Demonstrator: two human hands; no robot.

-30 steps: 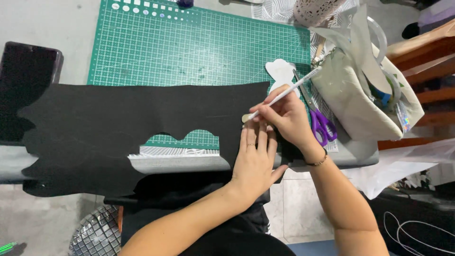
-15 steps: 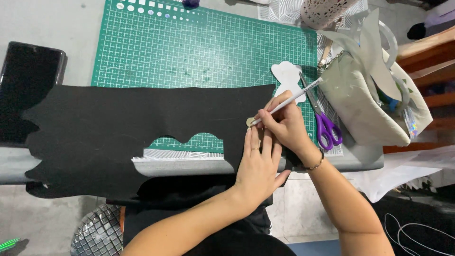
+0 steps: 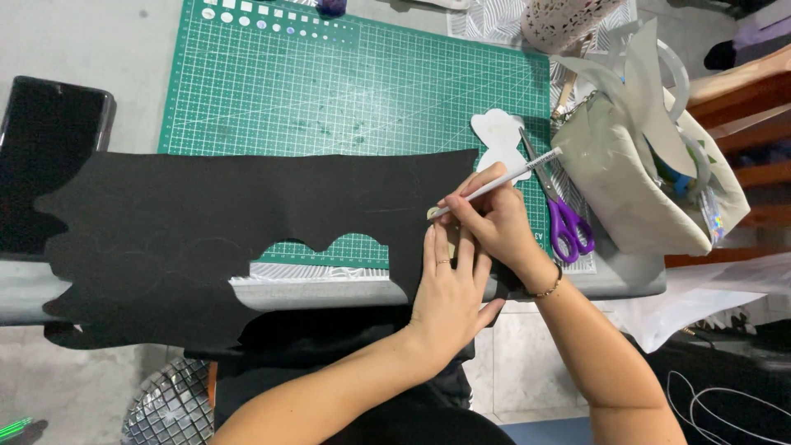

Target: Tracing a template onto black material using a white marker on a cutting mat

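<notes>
A long piece of black felt (image 3: pixel 206 231) with scalloped cut-outs lies across the green cutting mat (image 3: pixel 329 91) and hangs over the table's front edge. My left hand (image 3: pixel 449 292) lies flat on the felt's right end, pressing a small pale template that is mostly hidden under its fingers. My right hand (image 3: pixel 494 218) grips a white pencil (image 3: pixel 515 177), its tip touching the felt beside the template. A white paper cut-out (image 3: pixel 498 140) rests on the mat just beyond the pencil.
Purple-handled scissors (image 3: pixel 564 222) lie right of my hands. A grey-green bag (image 3: pixel 634 189) stuffed with paper shapes stands at the right, a perforated pink cup (image 3: pixel 564 21) behind it. A black phone (image 3: pixel 49 124) sits at the far left. Wooden shelves (image 3: pixel 741 124) line the right side.
My right hand and the pencil have shifted slightly along the template's edge; my left hand keeps pressing in the same spot. The view has drifted a little.
</notes>
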